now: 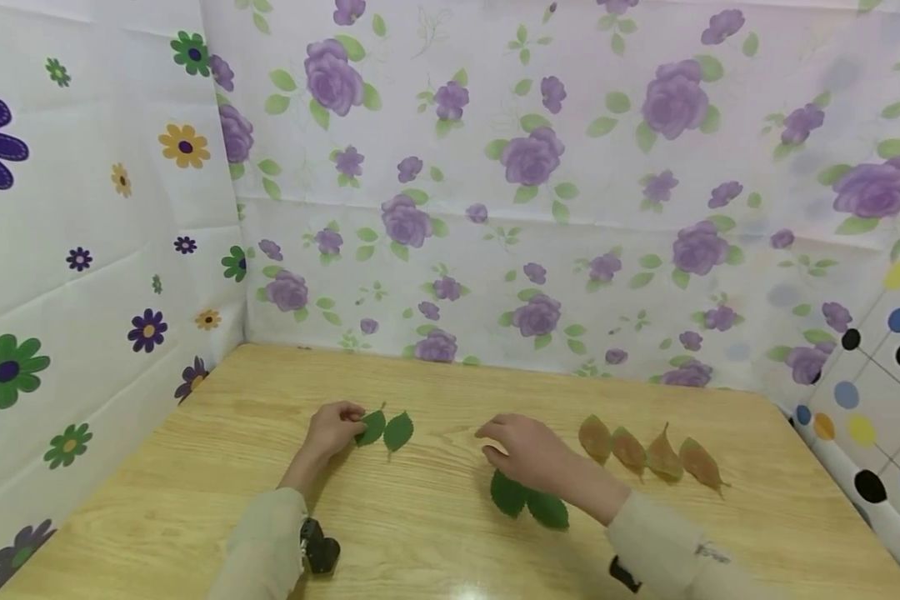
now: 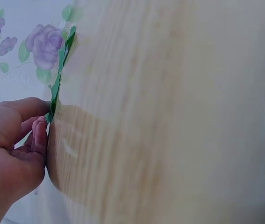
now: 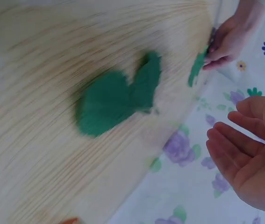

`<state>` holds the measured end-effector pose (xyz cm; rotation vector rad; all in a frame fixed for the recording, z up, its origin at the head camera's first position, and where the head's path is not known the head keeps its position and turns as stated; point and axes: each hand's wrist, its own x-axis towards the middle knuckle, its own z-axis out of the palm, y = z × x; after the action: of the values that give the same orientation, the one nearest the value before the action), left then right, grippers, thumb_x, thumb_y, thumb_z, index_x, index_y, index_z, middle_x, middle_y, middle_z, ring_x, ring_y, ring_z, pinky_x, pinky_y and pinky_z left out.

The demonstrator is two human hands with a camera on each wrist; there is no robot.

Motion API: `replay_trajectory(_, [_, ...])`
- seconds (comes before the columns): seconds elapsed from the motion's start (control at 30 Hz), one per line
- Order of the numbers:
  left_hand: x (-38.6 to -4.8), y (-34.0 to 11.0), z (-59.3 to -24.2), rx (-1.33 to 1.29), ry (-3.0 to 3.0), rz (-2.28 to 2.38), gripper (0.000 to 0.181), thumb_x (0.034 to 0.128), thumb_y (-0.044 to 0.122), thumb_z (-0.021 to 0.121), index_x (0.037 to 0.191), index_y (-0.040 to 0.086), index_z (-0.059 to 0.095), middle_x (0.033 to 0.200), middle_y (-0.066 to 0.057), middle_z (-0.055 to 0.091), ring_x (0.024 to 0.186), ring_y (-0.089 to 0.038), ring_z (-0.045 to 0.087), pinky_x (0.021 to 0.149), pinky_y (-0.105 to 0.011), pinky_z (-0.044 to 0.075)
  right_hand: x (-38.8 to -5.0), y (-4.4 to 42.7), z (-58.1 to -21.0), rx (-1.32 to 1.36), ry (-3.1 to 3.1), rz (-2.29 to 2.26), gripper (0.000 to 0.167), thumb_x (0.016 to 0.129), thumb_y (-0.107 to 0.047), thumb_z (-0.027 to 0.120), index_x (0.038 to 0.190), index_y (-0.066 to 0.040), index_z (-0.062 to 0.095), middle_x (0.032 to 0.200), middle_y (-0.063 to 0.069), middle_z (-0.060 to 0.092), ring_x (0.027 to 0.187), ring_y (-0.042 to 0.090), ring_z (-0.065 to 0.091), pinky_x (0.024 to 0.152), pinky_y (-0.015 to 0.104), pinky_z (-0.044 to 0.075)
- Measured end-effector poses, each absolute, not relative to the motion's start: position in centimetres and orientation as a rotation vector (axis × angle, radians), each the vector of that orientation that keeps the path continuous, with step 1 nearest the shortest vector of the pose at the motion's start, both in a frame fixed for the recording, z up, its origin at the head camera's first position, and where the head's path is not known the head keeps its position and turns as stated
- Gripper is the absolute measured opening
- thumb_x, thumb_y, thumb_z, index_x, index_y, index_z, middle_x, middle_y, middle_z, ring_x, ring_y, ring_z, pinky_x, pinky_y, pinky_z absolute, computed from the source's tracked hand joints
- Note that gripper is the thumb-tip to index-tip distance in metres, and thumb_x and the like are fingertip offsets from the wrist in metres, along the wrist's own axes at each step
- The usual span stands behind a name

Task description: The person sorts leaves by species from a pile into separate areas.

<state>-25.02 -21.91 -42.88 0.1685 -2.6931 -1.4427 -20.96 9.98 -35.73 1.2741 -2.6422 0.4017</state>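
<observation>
Two green leaves lie side by side at the left of the table. My left hand (image 1: 333,430) is at the outer edge of the left-hand leaf (image 1: 372,427), and its fingertips pinch that edge in the left wrist view. Beside it the other leaf (image 1: 399,432) lies flat, untouched. Over the middle right, my right hand (image 1: 528,450) is held above the table with loosely bent fingers and nothing in them. Beneath it are two more green leaves (image 3: 105,102), partly covered by the hand in the head view.
To the right of my right hand, several orange-brown leaves (image 1: 663,458) lie in a row on the wooden table (image 1: 420,517). Flower-printed cloth (image 1: 465,275) hangs along the table's back edge, with more cloth at both sides.
</observation>
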Motion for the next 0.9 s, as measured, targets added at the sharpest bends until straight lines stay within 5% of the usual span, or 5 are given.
replay_trajectory(0.47, [-25.3,-21.8,-42.9,0.131,-2.717,-1.398,0.021,0.0868,0.001,0.064,0.106,-0.009,0.065,0.094,-0.013,0.064,0.091,-0.029,0.059,0.079,-0.038,0.052,-18.2,17.2,-39.3,1.503,-2.795,0.364,0.037,0.094,-0.011,0.064,0.127,0.004,0.060,0.132,0.020,0.055,0.114,0.032,0.059,0.088,0.034,0.052])
replay_trajectory(0.67, [-25.3,-21.8,-42.4,0.207,-2.737,-1.463,0.027,0.0941,0.012,0.058,0.111,-0.008,0.063,0.109,-0.021,0.062,0.102,-0.035,0.056,0.086,-0.042,0.050,-17.6,18.3,-40.3,1.548,-2.741,0.293,0.040,0.097,-0.022,0.060,0.128,0.004,0.059,0.135,0.022,0.052,0.115,0.032,0.058,0.087,0.035,0.053])
replay_trajectory(0.9, [-25.0,-22.1,-41.7,0.217,-2.670,-1.638,0.032,0.0975,0.014,0.052,0.117,-0.011,0.057,0.105,-0.022,0.059,0.089,-0.028,0.059,0.078,-0.037,0.053,-17.0,18.9,-40.7,1.516,-2.821,0.263,0.050,0.100,-0.038,0.050,0.129,0.002,0.059,0.137,0.022,0.050,0.118,0.034,0.055,0.090,0.039,0.051])
